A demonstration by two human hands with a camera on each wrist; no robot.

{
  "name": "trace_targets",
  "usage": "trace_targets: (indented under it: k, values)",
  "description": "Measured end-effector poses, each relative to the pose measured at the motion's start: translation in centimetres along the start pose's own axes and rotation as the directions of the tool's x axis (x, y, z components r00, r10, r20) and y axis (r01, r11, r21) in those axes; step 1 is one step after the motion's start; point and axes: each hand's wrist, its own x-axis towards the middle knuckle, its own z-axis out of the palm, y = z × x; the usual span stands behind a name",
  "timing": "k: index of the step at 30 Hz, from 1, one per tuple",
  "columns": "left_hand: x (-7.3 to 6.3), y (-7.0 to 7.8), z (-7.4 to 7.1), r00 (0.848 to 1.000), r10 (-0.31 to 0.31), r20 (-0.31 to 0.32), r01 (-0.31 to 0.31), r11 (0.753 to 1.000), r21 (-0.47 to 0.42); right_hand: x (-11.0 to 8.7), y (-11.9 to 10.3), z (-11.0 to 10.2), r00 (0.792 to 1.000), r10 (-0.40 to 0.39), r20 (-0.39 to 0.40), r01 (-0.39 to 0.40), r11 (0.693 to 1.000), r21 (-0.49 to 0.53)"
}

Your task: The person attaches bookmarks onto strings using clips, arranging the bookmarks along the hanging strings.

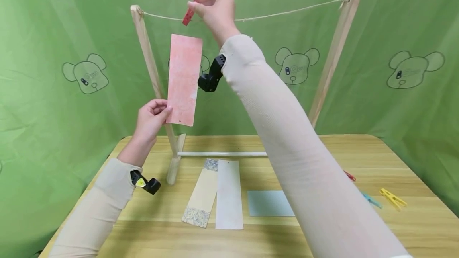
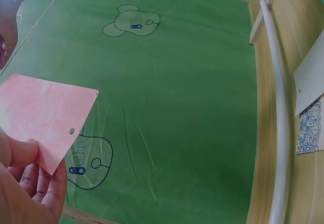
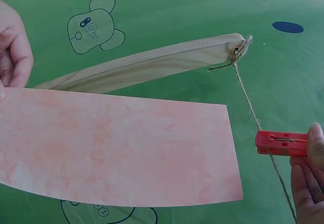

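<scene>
My left hand (image 1: 150, 118) pinches a pink paper bookmark (image 1: 184, 79) by its lower left edge and holds it upright. A small punched hole shows near the bookmark's bottom end. Above it, my right hand (image 1: 216, 9) pinches a red clothespin (image 1: 187, 16) between thumb and fingers. In the right wrist view the clothespin (image 3: 281, 143) overlaps the twine (image 3: 248, 100), while the bookmark's top edge stands apart from it, to the left. The twine (image 1: 290, 12) runs between two wooden posts, the left post (image 1: 148, 51) being nearest the bookmark.
On the table (image 1: 143, 226) lie a cream bookmark with blue patterned ends (image 1: 201, 196), a white bookmark (image 1: 229, 198) and a light blue card (image 1: 269, 203). A yellow clothespin (image 1: 393, 199), a blue one (image 1: 372, 200) and another red one (image 1: 349, 176) lie at right. A white bar (image 1: 222, 154) crosses the stand's base.
</scene>
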Motion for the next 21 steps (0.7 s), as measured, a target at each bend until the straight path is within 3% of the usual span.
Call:
trace_targets:
  k: [9, 21]
  values:
    - [-0.3, -0.1, -0.5, 1.000, 0.000, -0.018, 0.000, 1.000, -0.006, -0.1, 0.1, 1.1, 1.000, -0.019, 0.024, 0.020, 1.000, -0.024]
    - [0.2, -0.1, -0.1, 0.999, 0.023, -0.034, -0.023, 1.000, -0.001, -0.5, 0.0, 2.3, 0.994, -0.094, 0.054, 0.096, 0.994, -0.045]
